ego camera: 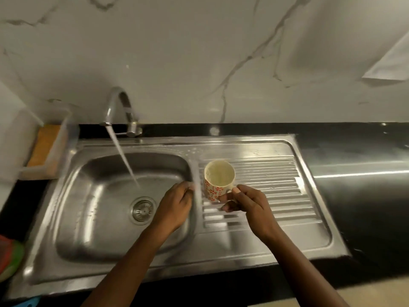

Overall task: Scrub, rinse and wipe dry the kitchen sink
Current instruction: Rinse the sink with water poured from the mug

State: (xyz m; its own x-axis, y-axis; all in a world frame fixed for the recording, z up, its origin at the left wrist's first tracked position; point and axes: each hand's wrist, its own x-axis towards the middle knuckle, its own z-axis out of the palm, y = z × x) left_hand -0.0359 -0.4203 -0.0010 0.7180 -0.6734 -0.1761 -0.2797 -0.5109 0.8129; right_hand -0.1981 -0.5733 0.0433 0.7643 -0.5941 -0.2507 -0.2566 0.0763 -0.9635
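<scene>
**Move the mug first, then scrub**

The sink (pixel 309 238) is set in the black tabletop (pixel 358 196). Its basin lies directly below the tap (pixel 120 107), and water (pixel 124 160) is pouring onto the steel just short of the drain (pixel 142 210). Below and to the right of the tap, a mug (pixel 218 182) stands on the ribbed drainboard (pixel 270 180). The right hand (pixel 250 207) has its fingers pinched on the handle. The left hand (pixel 174 207) sits curled on the sink's dividing ridge, below the tap, and blur hides whether its fingers hold anything.

From here, I would lift the mug straight up and keep it level (I cannot tell if it is empty). Then I would park it on the tabletop far to the right of the tap, which leaves all the steel free for scrubbing.
</scene>
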